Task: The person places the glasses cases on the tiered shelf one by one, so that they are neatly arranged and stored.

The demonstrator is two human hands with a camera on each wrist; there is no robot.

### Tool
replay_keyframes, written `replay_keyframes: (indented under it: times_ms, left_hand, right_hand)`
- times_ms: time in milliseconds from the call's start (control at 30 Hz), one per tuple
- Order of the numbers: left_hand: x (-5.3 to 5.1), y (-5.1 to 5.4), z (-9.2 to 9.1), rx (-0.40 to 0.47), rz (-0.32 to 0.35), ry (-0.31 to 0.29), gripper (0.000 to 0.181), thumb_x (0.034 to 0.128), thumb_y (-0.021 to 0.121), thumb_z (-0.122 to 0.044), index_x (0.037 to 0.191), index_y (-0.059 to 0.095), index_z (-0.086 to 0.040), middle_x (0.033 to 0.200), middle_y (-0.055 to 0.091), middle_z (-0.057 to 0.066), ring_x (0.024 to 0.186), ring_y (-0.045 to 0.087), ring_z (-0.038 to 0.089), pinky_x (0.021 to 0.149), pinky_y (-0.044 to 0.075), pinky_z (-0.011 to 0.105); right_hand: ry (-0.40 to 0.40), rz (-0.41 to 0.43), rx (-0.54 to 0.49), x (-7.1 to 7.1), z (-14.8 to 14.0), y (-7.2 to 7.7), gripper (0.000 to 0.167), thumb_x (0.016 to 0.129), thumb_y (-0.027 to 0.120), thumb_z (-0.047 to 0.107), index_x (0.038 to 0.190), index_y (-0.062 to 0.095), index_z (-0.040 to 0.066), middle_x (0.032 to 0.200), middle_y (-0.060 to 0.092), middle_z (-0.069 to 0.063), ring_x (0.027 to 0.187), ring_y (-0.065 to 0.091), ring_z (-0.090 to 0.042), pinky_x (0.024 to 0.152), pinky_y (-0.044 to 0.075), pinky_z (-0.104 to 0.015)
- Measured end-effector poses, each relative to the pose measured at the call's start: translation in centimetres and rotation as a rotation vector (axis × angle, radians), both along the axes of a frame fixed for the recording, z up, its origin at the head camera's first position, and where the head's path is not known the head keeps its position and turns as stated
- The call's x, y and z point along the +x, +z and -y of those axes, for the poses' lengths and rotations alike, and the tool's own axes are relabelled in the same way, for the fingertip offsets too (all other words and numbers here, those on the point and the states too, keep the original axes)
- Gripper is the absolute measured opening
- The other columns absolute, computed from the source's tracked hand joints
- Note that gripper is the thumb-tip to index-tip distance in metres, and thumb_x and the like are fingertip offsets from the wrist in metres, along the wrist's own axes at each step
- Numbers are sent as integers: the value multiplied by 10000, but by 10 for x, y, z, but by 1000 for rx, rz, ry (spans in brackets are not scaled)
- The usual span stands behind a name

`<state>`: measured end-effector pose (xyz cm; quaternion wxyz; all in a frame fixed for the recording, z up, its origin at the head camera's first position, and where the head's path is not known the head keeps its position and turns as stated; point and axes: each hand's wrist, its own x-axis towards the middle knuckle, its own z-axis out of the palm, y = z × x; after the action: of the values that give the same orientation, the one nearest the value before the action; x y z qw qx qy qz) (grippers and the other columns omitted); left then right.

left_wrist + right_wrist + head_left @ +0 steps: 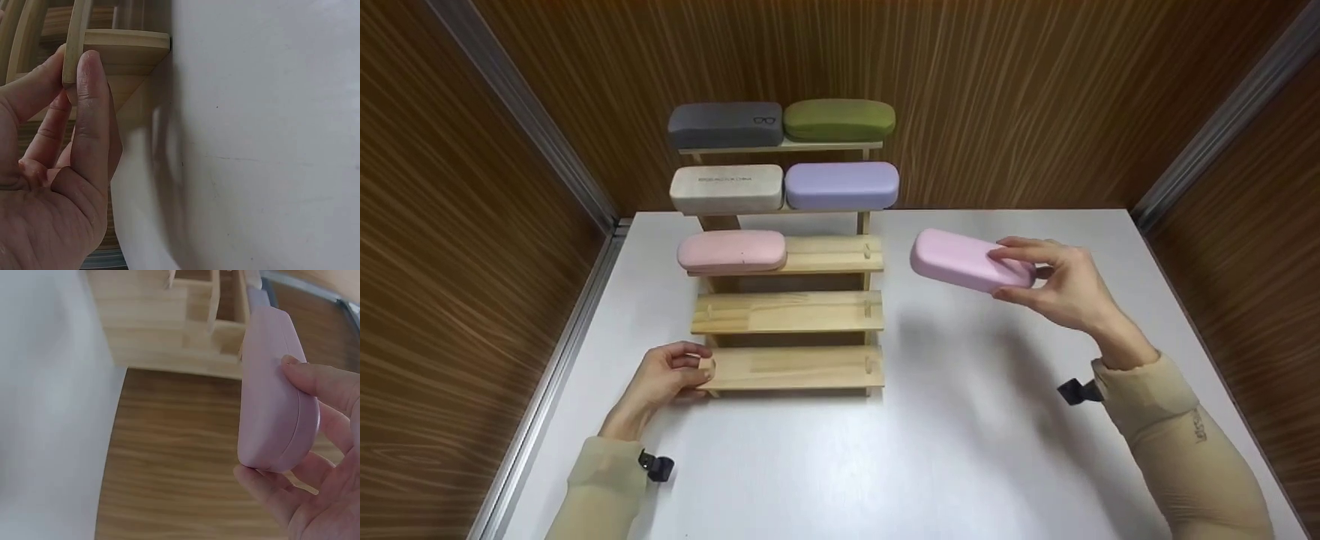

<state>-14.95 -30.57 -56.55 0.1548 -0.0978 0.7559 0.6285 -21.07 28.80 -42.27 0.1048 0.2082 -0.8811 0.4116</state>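
Observation:
A pink glasses case (956, 259) is held in the air to the right of the wooden rack by my right hand (1069, 285). Its thumb and fingers grip the case's right end, as the right wrist view shows on the case (273, 394). My left hand (664, 379) pinches the left end of the lowest shelf (795, 367) between thumb and fingers. In the left wrist view that hand (62, 169) is at the edge of the shelf board (76, 45). A lighter pink case (731, 251) lies on the left half of the middle shelf (836, 255).
On the top shelf sit a grey case (725, 126) and a green case (840, 120). Below them are a whitish case (727, 189) and a lavender case (842, 185). Wood-grain panels (997, 97) enclose the white table (810, 465) at the back and sides.

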Motion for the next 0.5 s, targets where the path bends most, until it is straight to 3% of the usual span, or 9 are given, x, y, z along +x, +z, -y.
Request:
replay_keyframes:
  times_ms: [167, 400, 500]
  left_hand:
    - [-1, 1, 1, -3, 4, -4, 454, 939, 825, 60, 1357, 659, 126, 898, 622, -38, 755, 712, 90, 677, 732, 282]
    - [2, 3, 8, -68, -11, -31, 441, 937, 855, -9, 1336, 700, 99, 944, 726, -35, 815, 733, 69, 717, 708, 221]
    - [3, 3, 14, -80, -21, -29, 412, 943, 856, -24, 1315, 720, 89, 984, 791, -37, 842, 756, 58, 722, 686, 200]
  right_hand:
    - [43, 9, 7, -6, 22, 6, 517, 783, 1004, -23, 1261, 868, 121, 1406, 788, -190, 1172, 652, 62, 827, 575, -19]
    - [110, 25, 31, -17, 48, 7, 498, 793, 996, -14, 1261, 863, 95, 1419, 778, -201, 1250, 731, -314, 843, 558, -27]
    - [131, 26, 49, -22, 59, 8, 489, 798, 995, 0, 1261, 860, 84, 1423, 774, -210, 1267, 745, -380, 846, 550, -40]
